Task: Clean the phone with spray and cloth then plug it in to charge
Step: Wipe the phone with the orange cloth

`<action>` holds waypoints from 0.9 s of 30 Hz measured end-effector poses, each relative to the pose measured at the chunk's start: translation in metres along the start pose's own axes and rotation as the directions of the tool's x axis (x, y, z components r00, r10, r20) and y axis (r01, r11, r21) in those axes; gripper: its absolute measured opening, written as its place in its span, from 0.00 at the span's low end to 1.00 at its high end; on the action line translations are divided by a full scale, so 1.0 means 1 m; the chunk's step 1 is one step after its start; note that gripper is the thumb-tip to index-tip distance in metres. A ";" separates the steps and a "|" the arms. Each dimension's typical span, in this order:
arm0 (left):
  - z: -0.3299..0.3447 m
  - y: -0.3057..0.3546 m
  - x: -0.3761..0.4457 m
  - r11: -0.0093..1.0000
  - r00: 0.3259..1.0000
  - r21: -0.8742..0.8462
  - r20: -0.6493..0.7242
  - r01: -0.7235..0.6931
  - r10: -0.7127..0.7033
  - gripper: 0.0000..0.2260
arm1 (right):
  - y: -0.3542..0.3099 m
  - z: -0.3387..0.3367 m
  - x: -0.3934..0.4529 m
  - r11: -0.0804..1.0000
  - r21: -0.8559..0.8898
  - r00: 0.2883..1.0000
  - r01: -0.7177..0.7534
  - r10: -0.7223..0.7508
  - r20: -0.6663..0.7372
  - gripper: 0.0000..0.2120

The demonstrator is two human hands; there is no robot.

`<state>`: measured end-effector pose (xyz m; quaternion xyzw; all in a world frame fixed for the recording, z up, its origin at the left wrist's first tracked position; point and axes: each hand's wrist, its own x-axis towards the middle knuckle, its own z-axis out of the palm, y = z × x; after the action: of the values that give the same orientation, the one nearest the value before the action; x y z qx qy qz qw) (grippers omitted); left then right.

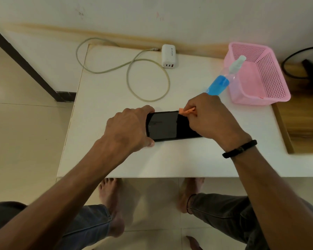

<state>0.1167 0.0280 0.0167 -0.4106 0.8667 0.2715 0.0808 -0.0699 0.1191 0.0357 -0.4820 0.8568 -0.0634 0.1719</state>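
Observation:
A black phone (167, 125) lies screen up and sideways on the white table (116, 159). My left hand (129, 127) grips its left end, fingers over the far edge and thumb on the near edge. My right hand (209, 117) pinches a small orange cloth (186, 111) against the phone's right part and covers that end. A spray bottle (224, 78) with blue liquid stands just behind my right hand. The white charger block (169, 56) sits at the table's back, its pale cable (148, 80) looped across the table.
A pink perforated basket (271, 87) stands at the back right beside the spray bottle. A wooden board (304, 112) lies to the right, with a black cable (289, 69) and a dark object beyond it. The wall runs right behind the table.

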 end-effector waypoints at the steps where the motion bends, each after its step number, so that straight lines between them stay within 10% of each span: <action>1: 0.000 0.000 0.000 1.000 1.000 0.000 0.003 0.005 -0.005 0.34 | -0.005 0.000 -0.001 0.999 -0.001 0.998 0.033 -0.033 0.047 0.08; 12: -0.002 0.002 -0.003 1.000 1.000 -0.005 -0.014 0.012 -0.012 0.34 | 0.003 -0.014 -0.016 0.953 0.136 0.728 0.271 -0.295 0.619 0.09; 20: -0.018 0.028 -0.008 0.989 1.000 0.146 0.029 -0.005 0.001 0.47 | 0.056 -0.050 -0.012 0.909 0.416 0.891 0.025 -0.210 0.404 0.15; 27: -0.019 0.101 -0.001 0.986 0.984 0.015 -0.075 -0.164 0.165 0.30 | 0.080 -0.053 -0.010 0.899 0.398 0.949 -0.183 0.056 0.310 0.12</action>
<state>0.0423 0.0707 0.0739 -0.3473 0.9012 0.2578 0.0270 -0.1482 0.1662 0.0653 -0.3832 0.8164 -0.1648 0.3994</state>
